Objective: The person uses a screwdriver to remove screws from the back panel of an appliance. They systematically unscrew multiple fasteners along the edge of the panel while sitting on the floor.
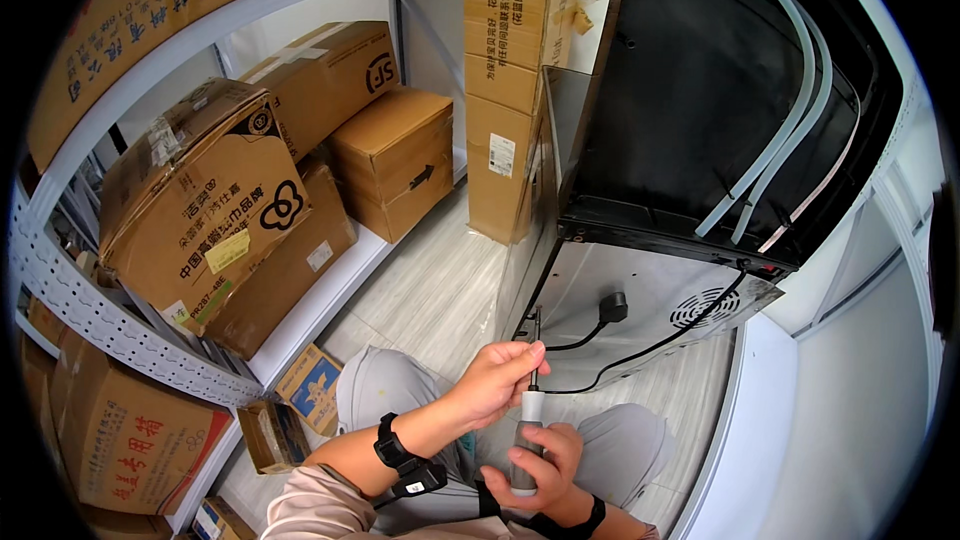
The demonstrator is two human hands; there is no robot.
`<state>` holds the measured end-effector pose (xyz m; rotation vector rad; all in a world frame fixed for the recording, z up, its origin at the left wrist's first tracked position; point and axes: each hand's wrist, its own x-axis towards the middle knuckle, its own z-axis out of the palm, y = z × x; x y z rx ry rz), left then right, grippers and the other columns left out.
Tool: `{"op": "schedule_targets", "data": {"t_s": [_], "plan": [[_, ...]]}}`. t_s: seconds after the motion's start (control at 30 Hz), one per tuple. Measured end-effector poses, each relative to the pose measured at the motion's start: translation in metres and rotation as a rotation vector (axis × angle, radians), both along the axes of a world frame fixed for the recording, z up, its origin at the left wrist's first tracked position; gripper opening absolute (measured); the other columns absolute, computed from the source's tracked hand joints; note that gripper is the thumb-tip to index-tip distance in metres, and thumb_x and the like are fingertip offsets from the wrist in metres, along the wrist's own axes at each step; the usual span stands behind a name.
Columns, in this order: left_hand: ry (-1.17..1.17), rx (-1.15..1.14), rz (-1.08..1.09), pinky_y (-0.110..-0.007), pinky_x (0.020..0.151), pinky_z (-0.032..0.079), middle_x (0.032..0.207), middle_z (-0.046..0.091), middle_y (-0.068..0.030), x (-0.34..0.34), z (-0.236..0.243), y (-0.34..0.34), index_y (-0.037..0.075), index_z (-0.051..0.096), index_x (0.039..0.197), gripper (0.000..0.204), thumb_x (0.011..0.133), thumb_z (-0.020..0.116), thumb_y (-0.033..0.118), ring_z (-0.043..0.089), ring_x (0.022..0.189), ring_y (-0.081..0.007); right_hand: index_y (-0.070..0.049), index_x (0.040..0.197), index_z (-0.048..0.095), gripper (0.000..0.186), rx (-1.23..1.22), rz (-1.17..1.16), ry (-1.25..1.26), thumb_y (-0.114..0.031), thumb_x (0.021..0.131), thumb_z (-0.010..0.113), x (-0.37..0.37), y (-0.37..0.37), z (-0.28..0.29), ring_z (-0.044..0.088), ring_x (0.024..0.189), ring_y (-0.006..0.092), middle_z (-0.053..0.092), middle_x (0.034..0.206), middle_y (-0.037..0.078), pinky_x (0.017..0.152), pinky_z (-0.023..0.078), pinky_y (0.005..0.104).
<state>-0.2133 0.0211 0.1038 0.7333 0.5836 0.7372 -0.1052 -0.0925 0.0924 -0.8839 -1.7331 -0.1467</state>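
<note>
A screwdriver point(529, 440) with a grey and white handle points away from me. Its tip reaches the lower left edge of a machine's metal back panel point(640, 275); whether it sits in a screw is too small to tell. With thumb and fingertips, my left hand point(492, 385) pinches the thin shaft just beyond the handle. My right hand point(548, 470) is curled round the grey handle, nearer my body. Close to the tip, a black power plug point(613, 307) on a black cord rests against the panel, left of a round vent grille point(705, 308).
Above the panel is the machine's black upper housing point(700, 90), crossed by pale tubes point(790, 130). Metal shelving point(120, 290) with several cardboard boxes point(390, 160) stands on the left. A tall carton point(500, 140) is beside the machine. At right runs a white wall ledge point(740, 420).
</note>
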Motion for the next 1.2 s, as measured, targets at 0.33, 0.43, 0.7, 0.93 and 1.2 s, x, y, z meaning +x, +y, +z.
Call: {"op": "schedule_targets", "data": {"t_s": [0.33, 0.43, 0.7, 0.93, 1.2], "plan": [[-0.148, -0.028, -0.042, -0.022, 0.045, 0.019, 0.055, 0.031, 0.0092, 0.002, -0.005, 0.002, 0.003, 0.061, 0.091, 0.034, 0.100, 0.048, 0.033, 0.023, 0.048, -0.0033, -0.012, 0.111, 0.047, 0.064, 0.040, -0.025, 0.051, -0.025, 0.064, 0.088, -0.001, -0.002, -0.008, 0.057, 0.071, 0.0182, 0.057, 0.107, 0.007, 0.056, 0.047, 0.0277], [-0.188, -0.061, -0.076, -0.021, 0.046, 0.020, 0.057, 0.032, 0.0094, -0.001, 0.000, 0.003, 0.002, 0.062, 0.095, 0.034, 0.100, 0.047, 0.032, 0.024, 0.049, -0.0031, -0.011, 0.106, 0.053, 0.051, 0.072, 0.004, 0.069, -0.016, 0.065, 0.083, 0.000, 0.001, -0.009, 0.055, 0.064, 0.0171, 0.063, 0.108, 0.006, 0.054, 0.044, 0.0265], [0.010, 0.010, 0.018, -0.021, 0.044, 0.019, 0.054, 0.034, 0.0092, 0.000, 0.010, 0.001, 0.005, 0.059, 0.085, 0.030, 0.098, 0.053, 0.031, 0.026, 0.047, -0.0030, -0.013, 0.092, 0.061, 0.034, 0.034, 0.011, -0.066, -0.010, 0.062, 0.074, 0.006, 0.000, -0.001, 0.048, 0.064, 0.0164, 0.065, 0.106, 0.003, 0.058, 0.040, 0.0286], [0.004, 0.021, 0.048, -0.021, 0.044, 0.019, 0.055, 0.034, 0.0087, 0.002, 0.008, -0.004, 0.004, 0.059, 0.087, 0.031, 0.100, 0.050, 0.030, 0.025, 0.047, -0.0032, -0.013, 0.110, 0.049, 0.059, 0.002, -0.053, 0.054, -0.021, 0.065, 0.086, 0.000, 0.000, -0.004, 0.053, 0.079, 0.0202, 0.050, 0.108, 0.008, 0.065, 0.045, 0.0288], [-0.077, -0.004, -0.006, -0.021, 0.043, 0.018, 0.056, 0.035, 0.0086, -0.002, 0.008, 0.001, 0.002, 0.059, 0.087, 0.032, 0.100, 0.051, 0.030, 0.025, 0.047, -0.0030, -0.012, 0.104, 0.055, 0.046, 0.051, -0.015, 0.088, -0.012, 0.066, 0.080, -0.001, 0.002, -0.013, 0.056, 0.071, 0.0202, 0.057, 0.111, 0.010, 0.057, 0.045, 0.0315]]}}
